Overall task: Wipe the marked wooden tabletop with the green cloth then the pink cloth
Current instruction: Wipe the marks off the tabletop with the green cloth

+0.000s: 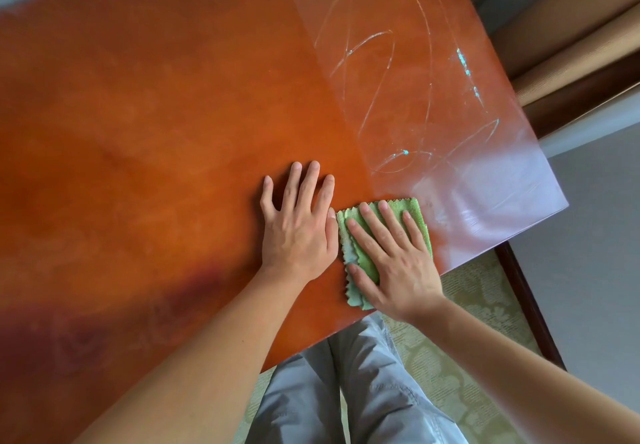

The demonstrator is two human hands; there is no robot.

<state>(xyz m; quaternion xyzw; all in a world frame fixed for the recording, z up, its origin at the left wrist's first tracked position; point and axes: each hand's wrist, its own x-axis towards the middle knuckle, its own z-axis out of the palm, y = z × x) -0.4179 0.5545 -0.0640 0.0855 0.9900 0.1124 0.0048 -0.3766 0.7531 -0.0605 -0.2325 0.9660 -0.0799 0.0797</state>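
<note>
We find the green cloth point(384, 246) folded at the bench point(156, 114) near edge, flat under the right hand point(394, 256), fingers straight. Left hand point(299, 222) rests spread beside it. We judge it soft, light, apt to bunch; press broadly. Marks point(391, 63) remain beyond.

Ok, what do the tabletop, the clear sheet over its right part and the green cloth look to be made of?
Tabletop: likely wood with a glossy reddish-brown varnish; it reflects light softly.
Clear sheet: probably flexible transparent plastic; see-through, glare, scribbled whitish and teal marks.
Green cloth: seemingly microfibre; fuzzy nap, zigzag-cut edges, pressed flat by the right hand.
</note>
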